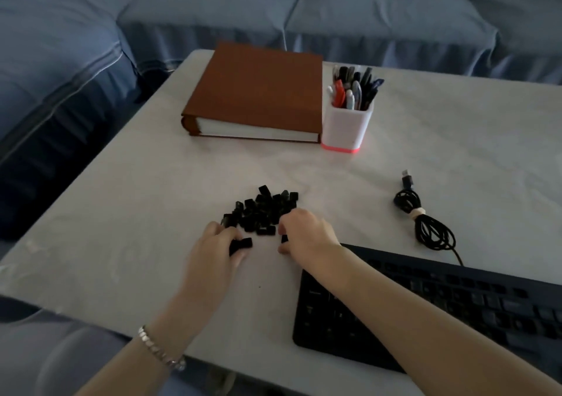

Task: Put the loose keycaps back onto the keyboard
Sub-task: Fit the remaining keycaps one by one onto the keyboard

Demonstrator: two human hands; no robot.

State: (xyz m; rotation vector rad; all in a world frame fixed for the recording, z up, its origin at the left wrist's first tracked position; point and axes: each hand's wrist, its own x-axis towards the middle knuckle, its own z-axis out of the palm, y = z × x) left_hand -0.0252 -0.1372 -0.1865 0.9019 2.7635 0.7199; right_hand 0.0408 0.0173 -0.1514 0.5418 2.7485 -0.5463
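A pile of loose black keycaps [262, 210] lies on the white table, just beyond both hands. My left hand [213, 249] sits at the pile's near left edge, its fingers curled round a couple of keycaps [241, 244]. My right hand [307, 231] is at the pile's near right edge and pinches one keycap [284, 239] between thumb and fingers. The black keyboard [441, 307] lies at the near right; my right forearm crosses its left end. Some of its key positions look bare, but the dim light hides detail.
A thick brown book [258, 91] lies at the table's far side, with a white pen holder [346, 121] full of pens to its right. The keyboard's coiled black cable [425, 222] rests right of the pile. A blue sofa [213, 9] runs behind and left of the table.
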